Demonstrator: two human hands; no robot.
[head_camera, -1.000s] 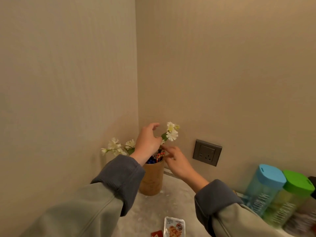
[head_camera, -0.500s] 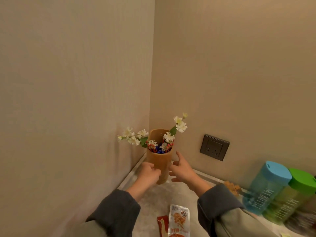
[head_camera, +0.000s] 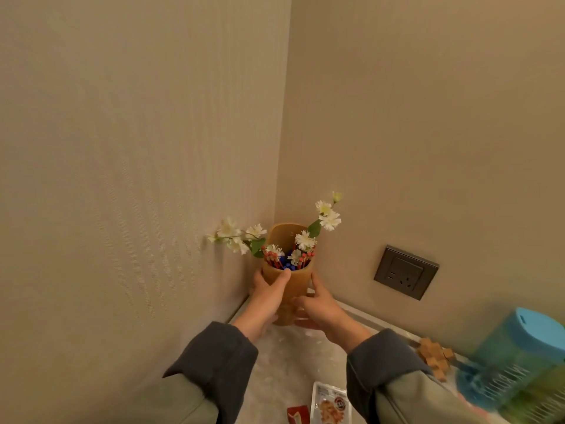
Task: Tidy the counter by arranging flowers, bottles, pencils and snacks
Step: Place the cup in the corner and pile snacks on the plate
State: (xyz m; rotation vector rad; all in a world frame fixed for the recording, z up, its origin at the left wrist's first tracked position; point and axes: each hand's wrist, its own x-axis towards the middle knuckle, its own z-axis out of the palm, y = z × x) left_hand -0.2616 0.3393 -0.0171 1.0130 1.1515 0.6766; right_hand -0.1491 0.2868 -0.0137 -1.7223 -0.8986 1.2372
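Left hand (head_camera: 268, 296) grips the cup (head_camera: 300, 284) at nine o'clock, right hand (head_camera: 319, 309) at three; pencils (head_camera: 274, 260) and flowers (head_camera: 329, 218) inside.

Dim, warm light tints everything yellowish. Around my grip on the cup (head_camera: 297, 284) the view is fairly sharp; far right of it the bottle (head_camera: 516, 359) smears with blur. The corner line between the walls (head_camera: 122, 148) bends slightly.

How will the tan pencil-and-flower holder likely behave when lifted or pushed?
The holder is tall and narrow with flowers leaning out over its rim, so it likely tips if pushed high. It looks rigid: the left hand and right hand grip it without denting. Holding many pencils, it probably has some heft.
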